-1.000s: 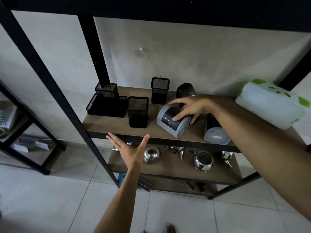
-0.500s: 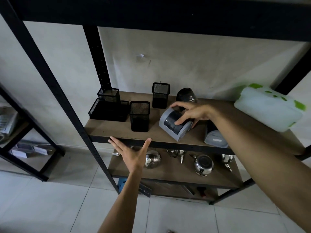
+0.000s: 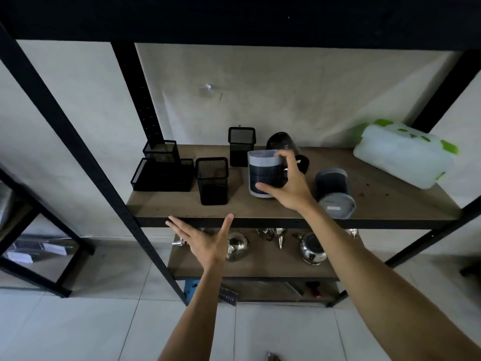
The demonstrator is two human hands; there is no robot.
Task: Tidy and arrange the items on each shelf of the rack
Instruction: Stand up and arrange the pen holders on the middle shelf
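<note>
Two grey-and-black canisters were in play on the wooden shelf [image 3: 286, 208]: one canister [image 3: 264, 174] was held upright near the middle of the shelf by the right hand [image 3: 287, 185], and a second canister [image 3: 334, 192] lay tipped on its side close to the front edge, just right of that hand. The grip of the right hand was clamped on the upright canister, thumb low on its front and fingers curled over the far rim; whether its base rested on the shelf or was raised could not be told. The left hand [image 3: 207, 242] was held spread, fingers straight, below the front edge near the left corner, with nothing in it.

The step in hand was judged to be the standing and placing of the held canister. It would be done well if the canister were lowered flat onto its base, in the bare patch between the nearest mesh pen holder [image 3: 212, 179] and the fallen canister, and released only once it was steady. A dark jar [image 3: 285, 147] stood just behind the fingers, and a rear pen holder [image 3: 241, 144] just beside it, so a knock from the knuckles was judged a risk. The fallen canister was judged best righted next and set beside the first, back from the front edge. At the right rear corner a white-and-green box [image 3: 400, 157] lay tilted.
</note>
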